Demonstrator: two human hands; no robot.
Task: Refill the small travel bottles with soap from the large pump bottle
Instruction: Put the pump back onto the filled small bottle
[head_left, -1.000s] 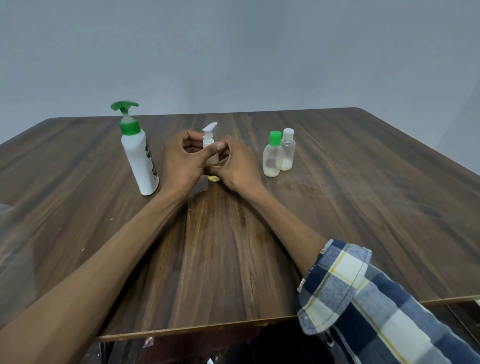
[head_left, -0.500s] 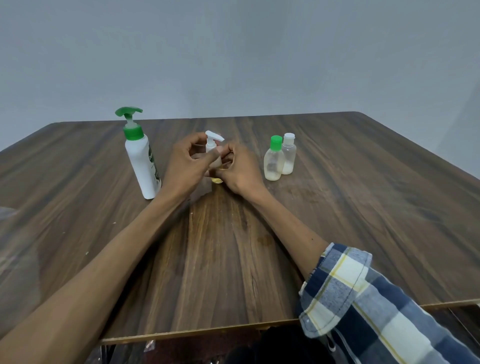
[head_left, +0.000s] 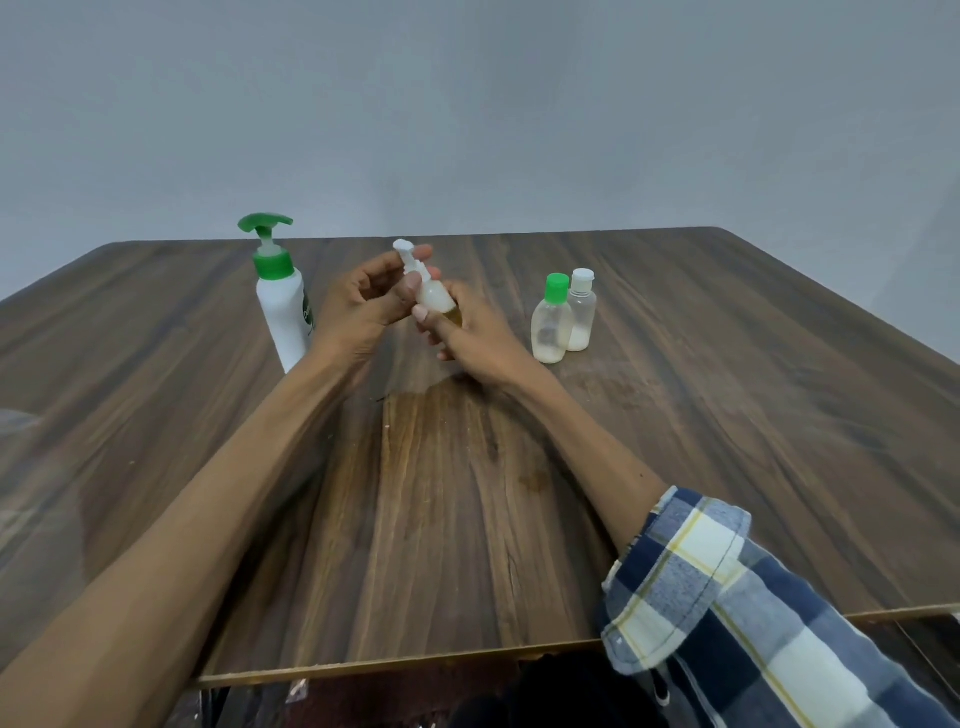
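Note:
A small clear bottle (head_left: 435, 297) with a white pump top sits tilted to the left between my hands, above the table. My right hand (head_left: 467, 332) grips its body from below. My left hand (head_left: 363, 301) pinches the white pump top with thumb and fingers. The large white pump bottle (head_left: 283, 306) with a green pump stands upright just left of my left hand. Two small travel bottles stand together to the right: one with a green cap (head_left: 551, 325) and one with a white cap (head_left: 581, 312), each with a little pale liquid at the bottom.
The brown wooden table (head_left: 675, 467) reaches to a grey wall behind. Its near edge runs across the bottom of the view. My right forearm wears a rolled plaid sleeve (head_left: 727, 597).
The small pump-top bottle has been lifted off the table and tilted to the left. Both hands rose with it and still hold it.

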